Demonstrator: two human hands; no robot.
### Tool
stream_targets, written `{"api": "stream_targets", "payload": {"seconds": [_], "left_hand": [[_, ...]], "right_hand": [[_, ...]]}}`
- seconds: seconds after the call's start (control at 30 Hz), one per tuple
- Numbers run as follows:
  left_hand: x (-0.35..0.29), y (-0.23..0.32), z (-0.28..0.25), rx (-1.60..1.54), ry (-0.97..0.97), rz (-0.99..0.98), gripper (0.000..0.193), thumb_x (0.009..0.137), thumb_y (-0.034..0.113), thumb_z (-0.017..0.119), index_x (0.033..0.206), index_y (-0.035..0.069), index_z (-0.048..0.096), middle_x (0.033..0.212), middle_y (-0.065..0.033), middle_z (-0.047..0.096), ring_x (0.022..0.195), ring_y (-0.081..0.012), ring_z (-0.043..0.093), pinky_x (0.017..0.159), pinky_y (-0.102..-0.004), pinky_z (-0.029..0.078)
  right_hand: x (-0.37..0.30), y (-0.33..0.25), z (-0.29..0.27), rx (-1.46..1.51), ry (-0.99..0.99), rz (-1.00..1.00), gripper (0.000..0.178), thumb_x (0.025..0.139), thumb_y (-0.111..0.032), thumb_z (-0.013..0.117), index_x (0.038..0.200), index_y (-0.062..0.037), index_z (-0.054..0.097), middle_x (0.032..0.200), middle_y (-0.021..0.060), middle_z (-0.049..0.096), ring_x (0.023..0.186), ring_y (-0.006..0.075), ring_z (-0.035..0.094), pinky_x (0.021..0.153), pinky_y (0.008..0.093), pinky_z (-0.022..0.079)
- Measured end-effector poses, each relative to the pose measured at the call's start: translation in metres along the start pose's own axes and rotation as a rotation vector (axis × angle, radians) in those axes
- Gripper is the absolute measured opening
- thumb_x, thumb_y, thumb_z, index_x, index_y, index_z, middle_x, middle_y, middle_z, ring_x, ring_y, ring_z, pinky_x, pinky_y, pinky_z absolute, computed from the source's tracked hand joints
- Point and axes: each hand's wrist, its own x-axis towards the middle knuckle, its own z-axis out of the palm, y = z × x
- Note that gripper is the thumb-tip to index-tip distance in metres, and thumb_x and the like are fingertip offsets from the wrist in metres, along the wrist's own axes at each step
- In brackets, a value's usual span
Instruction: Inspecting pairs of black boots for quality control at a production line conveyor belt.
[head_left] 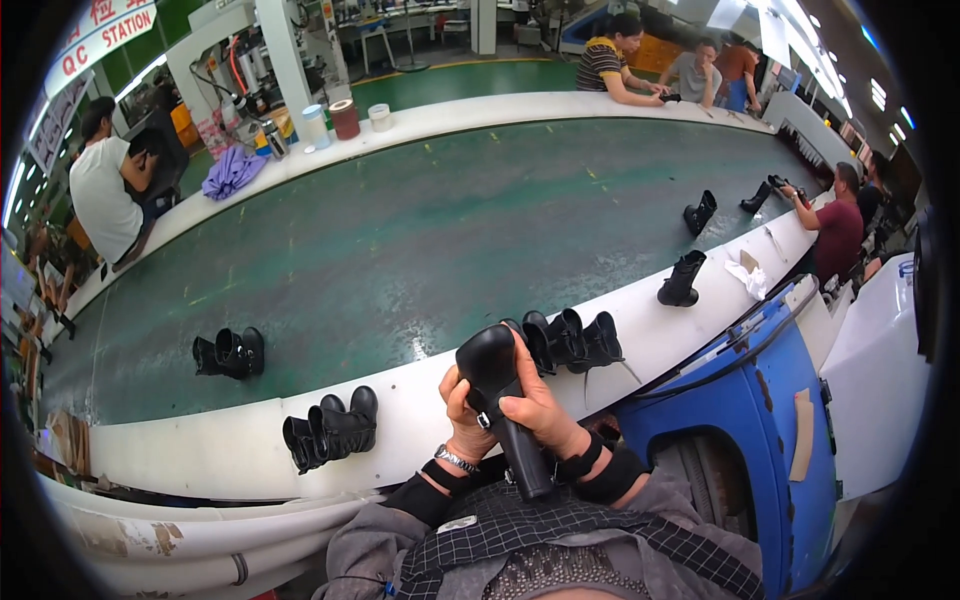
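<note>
The green work surface (400, 230) spreads from 9 to 2 o'clock, its near edge bordered by a white ledge (200, 455). A blue housing (715, 405) stands at 4 o'clock. At 10 o'clock hangs a white sign (105, 40) bearing bold lettering in 2 scripts. Clustered dark boots (350, 428) stand on the ledge, between 7 and 8 o'clock. The person's black boot (520, 455) is raised just below centre, toe toward 12 o'clock; no lettering can be made out on it. The left hand (466, 430) and right hand (548, 408) clasp it from both sides. Good handling probably means firm support at the ankle, light thumb pressure and fingers clear of the small buckle (484, 420).
</note>
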Motion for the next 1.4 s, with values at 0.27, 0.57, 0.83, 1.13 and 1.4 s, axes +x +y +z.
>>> {"api": "stream_targets", "payload": {"seconds": [0.27,0.57,0.83,1.13,1.4], "left_hand": [[-0.009,0.004,-0.043,-0.237,-0.426,-0.49,0.069,0.067,0.003,0.057,0.131,0.004,0.029,0.13,-0.0193,0.038,0.121,-0.0306,0.042,0.099,-0.0397,0.036],[-0.064,-0.018,-0.042,-1.009,0.166,-1.725,0.023,0.091,0.018,0.052,0.104,-0.001,0.056,0.092,-0.0107,0.063,0.081,-0.0169,0.064,0.072,-0.0291,0.054],[-0.12,-0.026,-0.014,-0.952,0.242,-1.921,0.026,0.089,0.024,0.055,0.092,-0.001,0.06,0.085,-0.0079,0.065,0.075,-0.0176,0.063,0.069,-0.0306,0.053],[-0.15,-0.017,-0.004,-1.344,-0.019,-1.828,0.026,0.095,0.027,0.043,0.1,0.005,0.057,0.1,-0.0086,0.061,0.091,-0.0187,0.06,0.083,-0.0342,0.049],[-0.154,-0.03,-0.019,-1.767,0.265,-2.054,0.021,0.095,0.029,0.044,0.092,0.011,0.055,0.092,-0.0046,0.058,0.085,-0.0171,0.056,0.079,-0.0329,0.048]], "right_hand": [[0.003,0.024,-0.014,-0.101,0.132,0.154,0.079,0.082,-0.023,0.053,0.145,-0.0007,0.011,0.132,0.0138,0.039,0.118,0.0194,0.041,0.099,0.0291,0.033],[-0.039,0.091,-0.007,0.312,0.156,0.748,0.051,0.096,-0.032,0.045,0.138,-0.0039,0.035,0.125,0.0038,0.049,0.11,0.0087,0.049,0.092,0.0241,0.041],[-0.065,0.083,-0.004,-0.603,0.036,0.359,0.066,0.07,-0.016,0.076,0.126,0.0004,0.046,0.12,0.0125,0.055,0.105,0.0169,0.054,0.088,0.0319,0.044],[-0.065,0.114,0.002,-0.923,0.11,0.1,0.041,0.067,-0.004,0.068,0.106,0.0014,0.056,0.103,0.0185,0.062,0.086,0.0341,0.063,0.08,0.0337,0.049],[-0.036,0.119,0.013,-0.959,-0.01,0.114,0.047,0.06,-0.009,0.069,0.104,-0.0013,0.056,0.092,0.0146,0.061,0.082,0.0312,0.063,0.074,0.0336,0.051]]}}
